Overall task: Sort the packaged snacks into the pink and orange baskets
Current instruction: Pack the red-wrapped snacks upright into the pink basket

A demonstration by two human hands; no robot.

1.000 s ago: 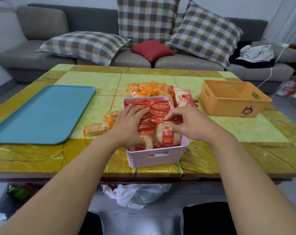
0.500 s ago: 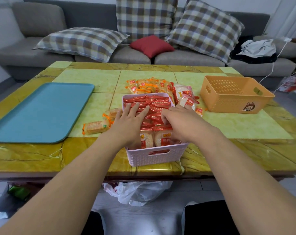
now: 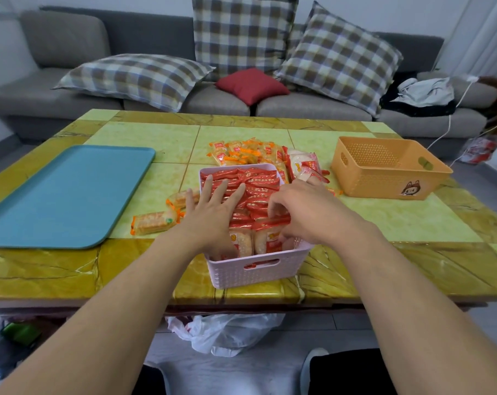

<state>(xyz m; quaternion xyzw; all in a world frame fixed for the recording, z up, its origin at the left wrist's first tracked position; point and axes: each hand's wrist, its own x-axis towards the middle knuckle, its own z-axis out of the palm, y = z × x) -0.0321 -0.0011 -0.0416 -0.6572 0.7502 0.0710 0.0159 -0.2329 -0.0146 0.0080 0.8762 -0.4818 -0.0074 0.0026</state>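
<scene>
The pink basket [image 3: 258,272] stands at the table's near edge, packed with red snack packets [image 3: 255,178] and round cracker packs [image 3: 243,242] at its front. My left hand [image 3: 213,215] lies flat with spread fingers on the red packets at the basket's left side. My right hand [image 3: 307,212] is over the basket's right side, fingers curled down and pinching a red packet in the pile. Behind the basket lies a heap of orange packets [image 3: 241,153] and white cracker packs [image 3: 302,163]. The orange basket [image 3: 384,181] stands at the right, holding nothing that I can see.
A blue tray [image 3: 65,195] lies flat on the left of the green and yellow table [image 3: 412,223]. Two loose orange packets [image 3: 153,222] lie between the tray and the pink basket. A grey sofa with cushions stands behind. A plastic bag [image 3: 227,332] lies under the table.
My right hand has pushed the red packet it held down into the pink basket and shifted slightly toward the far side. My left hand stays flat on the packets.
</scene>
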